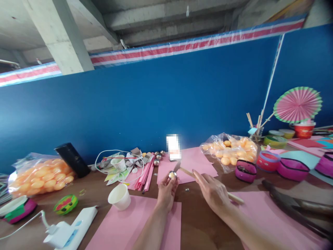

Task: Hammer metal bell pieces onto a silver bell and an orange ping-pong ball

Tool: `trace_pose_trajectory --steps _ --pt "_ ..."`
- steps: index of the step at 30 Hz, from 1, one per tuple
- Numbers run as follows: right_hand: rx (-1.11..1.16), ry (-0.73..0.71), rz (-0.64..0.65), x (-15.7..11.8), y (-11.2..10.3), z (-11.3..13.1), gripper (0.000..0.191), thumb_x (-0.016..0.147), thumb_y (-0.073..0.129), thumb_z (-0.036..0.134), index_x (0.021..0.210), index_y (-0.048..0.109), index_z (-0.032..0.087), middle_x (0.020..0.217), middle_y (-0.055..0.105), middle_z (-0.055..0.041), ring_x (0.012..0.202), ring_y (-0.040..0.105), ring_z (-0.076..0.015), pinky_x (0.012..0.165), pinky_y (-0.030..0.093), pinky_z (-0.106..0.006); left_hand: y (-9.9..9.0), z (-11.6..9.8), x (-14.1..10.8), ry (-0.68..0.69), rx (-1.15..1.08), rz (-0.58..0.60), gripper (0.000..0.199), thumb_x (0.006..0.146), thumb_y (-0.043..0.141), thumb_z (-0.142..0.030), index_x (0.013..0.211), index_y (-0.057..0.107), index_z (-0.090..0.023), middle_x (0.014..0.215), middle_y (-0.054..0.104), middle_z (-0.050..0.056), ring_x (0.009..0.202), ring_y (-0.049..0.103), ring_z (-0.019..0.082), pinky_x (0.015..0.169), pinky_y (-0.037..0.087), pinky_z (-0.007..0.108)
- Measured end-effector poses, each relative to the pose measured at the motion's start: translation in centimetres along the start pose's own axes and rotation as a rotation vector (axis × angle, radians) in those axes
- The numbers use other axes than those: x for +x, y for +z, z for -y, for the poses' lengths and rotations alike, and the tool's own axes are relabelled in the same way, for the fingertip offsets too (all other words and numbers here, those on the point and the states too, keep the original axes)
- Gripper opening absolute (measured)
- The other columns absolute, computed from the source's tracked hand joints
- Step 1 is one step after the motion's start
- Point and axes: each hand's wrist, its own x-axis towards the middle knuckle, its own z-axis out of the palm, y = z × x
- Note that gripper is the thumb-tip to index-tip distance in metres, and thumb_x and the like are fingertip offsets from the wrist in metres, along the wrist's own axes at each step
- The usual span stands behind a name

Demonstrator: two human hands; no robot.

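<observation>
Left hand (166,191) holding shiny ball (172,175), right hand (213,190) gripping wooden-handled tool (187,173), pink paper (125,225) nearby

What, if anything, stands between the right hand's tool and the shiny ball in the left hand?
Nothing visible does. The wooden-handled tool in the right hand has its flat tip close beside the shiny ball, which the left hand holds. Whether tip and ball touch, I can't tell.

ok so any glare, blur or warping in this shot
In the head view, the upright white rectangular screen is blown out and pixelated; the smooth blue partition has pale glare at far left; the shiny silver metal ball in the left hand catches bright highlights; the grey concrete pillar leans, perhaps from wide-angle distortion or camera tilt; small details look soft.
</observation>
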Motion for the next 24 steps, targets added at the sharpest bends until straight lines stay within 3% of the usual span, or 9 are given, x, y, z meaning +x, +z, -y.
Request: trace_pose_trajectory --steps 24 --pt "-0.07 -0.052 -0.004 0.07 -0.5 -0.03 0.039 0.088 0.039 0.018 0.126 0.041 0.023 0.078 0.06 -0.0033 0.068 0.056 -0.0131 0.06 0.038 -0.022 -0.04 0.22 -0.08 0.017 0.018 0.012 0.045 0.062 0.071 -0.011 0.104 0.057 -0.019 0.088 0.065 0.006 0.077 0.064 0.013 0.078 0.05 0.025"
